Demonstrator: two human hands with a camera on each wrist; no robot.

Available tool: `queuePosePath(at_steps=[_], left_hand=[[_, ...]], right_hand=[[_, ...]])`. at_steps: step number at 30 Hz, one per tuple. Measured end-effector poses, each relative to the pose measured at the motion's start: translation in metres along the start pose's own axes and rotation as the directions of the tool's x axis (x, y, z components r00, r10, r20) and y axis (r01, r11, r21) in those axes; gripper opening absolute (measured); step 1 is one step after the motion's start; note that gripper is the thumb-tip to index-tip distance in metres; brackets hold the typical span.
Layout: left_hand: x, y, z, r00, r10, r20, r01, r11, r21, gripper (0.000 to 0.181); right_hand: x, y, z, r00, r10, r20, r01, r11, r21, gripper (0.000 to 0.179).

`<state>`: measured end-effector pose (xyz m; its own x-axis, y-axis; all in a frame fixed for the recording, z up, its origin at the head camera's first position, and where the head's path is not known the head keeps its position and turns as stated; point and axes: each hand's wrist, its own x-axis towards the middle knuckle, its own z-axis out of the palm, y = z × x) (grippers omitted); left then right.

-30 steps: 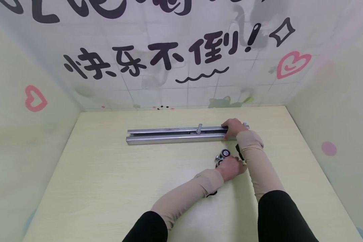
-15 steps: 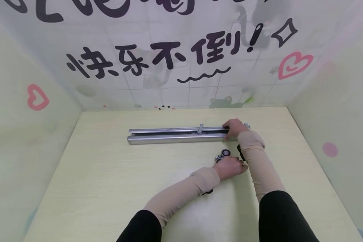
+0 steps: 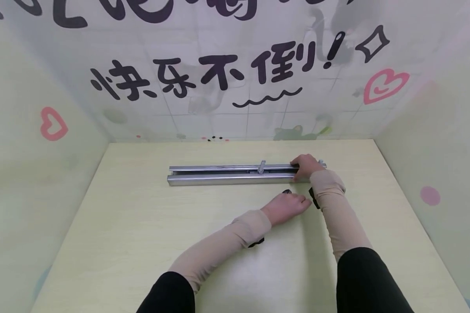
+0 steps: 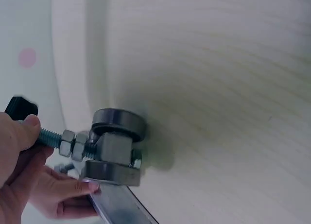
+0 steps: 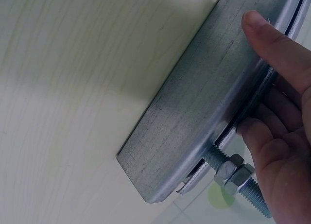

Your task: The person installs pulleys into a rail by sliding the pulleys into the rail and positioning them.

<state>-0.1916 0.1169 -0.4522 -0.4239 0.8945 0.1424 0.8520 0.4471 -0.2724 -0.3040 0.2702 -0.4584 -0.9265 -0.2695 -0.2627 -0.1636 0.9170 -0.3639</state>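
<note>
My left hand (image 3: 286, 208) pinches the threaded bolt (image 4: 50, 137) of a roller trolley (image 4: 114, 148). The trolley has metal wheels and two hex nuts on its bolt; in the head view the hand hides most of it. A slotted metal rail (image 3: 219, 180) lies lengthwise on the table, slot upward. My right hand (image 3: 307, 166) grips it near its right end, thumb on the near side wall and fingers over the slot. At that end, a threaded bolt with nuts (image 5: 233, 173) sticks out of the slot. Another bolt (image 3: 261, 166) stands farther left along the rail.
The pale wood-grain table (image 3: 141, 234) stretches in front of and left of the rail. Behind it rises a printed back wall (image 3: 219, 126) with dark lettering. Pale side walls (image 3: 415, 165) close in both sides.
My left hand has lifted the roller trolley and moved left and slightly toward the rail; the trolley's wheels are now mostly hidden behind the hand. My right hand keeps its grip on the rail.
</note>
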Motion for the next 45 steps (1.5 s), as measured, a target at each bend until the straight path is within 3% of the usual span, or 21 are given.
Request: queuePosePath(at_steps=[5, 12, 18, 25, 30, 39, 45], left_hand=[[-0.006, -0.014, 0.000, 0.998, -0.053, -0.030, 0.050, 0.995, -0.083, 0.024], [-0.014, -0.029, 0.000, 0.992, -0.123, -0.014, 0.119, 0.976, -0.184, 0.019], [-0.019, -0.034, 0.004, 0.978, -0.208, 0.029, 0.202, 0.892, -0.404, 0.023], [-0.020, -0.034, 0.012, 0.964, -0.266, -0.028, 0.207, 0.809, -0.550, 0.019], [-0.021, -0.030, 0.015, 0.955, -0.293, -0.038, 0.212, 0.771, -0.600, 0.022], [-0.017, -0.027, 0.016, 0.921, -0.387, 0.038, 0.320, 0.699, -0.640, 0.021], [-0.018, -0.028, 0.013, 0.915, -0.402, 0.025, 0.316, 0.678, -0.663, 0.021]], right_hand=[[-0.001, -0.001, -0.002, 1.000, -0.002, 0.002, 0.002, 1.000, 0.010, 0.063], [-0.001, -0.001, -0.001, 1.000, -0.006, -0.010, 0.006, 1.000, -0.002, 0.063], [0.001, -0.001, 0.000, 1.000, -0.015, -0.010, 0.015, 1.000, 0.003, 0.063], [0.000, -0.002, 0.000, 1.000, -0.016, -0.016, 0.016, 1.000, 0.012, 0.063], [-0.002, -0.003, -0.001, 1.000, -0.008, -0.012, 0.008, 1.000, 0.005, 0.063], [-0.001, -0.002, 0.000, 1.000, -0.018, -0.011, 0.018, 1.000, 0.009, 0.063], [0.000, 0.000, 0.001, 1.000, -0.013, -0.015, 0.013, 1.000, 0.004, 0.063]])
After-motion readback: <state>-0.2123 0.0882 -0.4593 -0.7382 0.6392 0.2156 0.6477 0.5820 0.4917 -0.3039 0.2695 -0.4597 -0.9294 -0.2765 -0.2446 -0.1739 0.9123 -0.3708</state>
